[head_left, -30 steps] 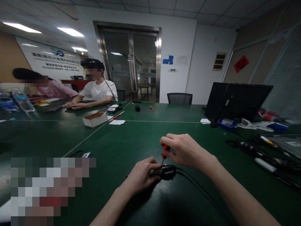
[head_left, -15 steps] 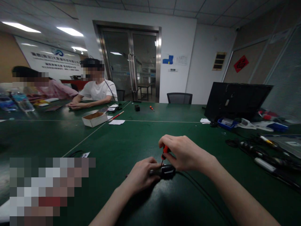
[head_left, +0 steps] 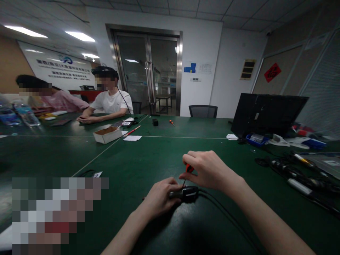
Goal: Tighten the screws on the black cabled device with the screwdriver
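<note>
Dim interior, bright ceiling panels (head_left: 79, 36) at upper left, soft glare and dark shadow on green tabletop (head_left: 164, 152), edges stretched and blurred, pixelated patches at left.

Screwdriver handle (head_left: 189, 168), black device (head_left: 190, 193) partly hidden by hands (head_left: 205, 168); cable (head_left: 222, 204) cut by bottom edge

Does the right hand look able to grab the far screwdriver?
Probably not: the right hand holds another screwdriver at the black device, and the far screwdriver lies well across the table.
</note>
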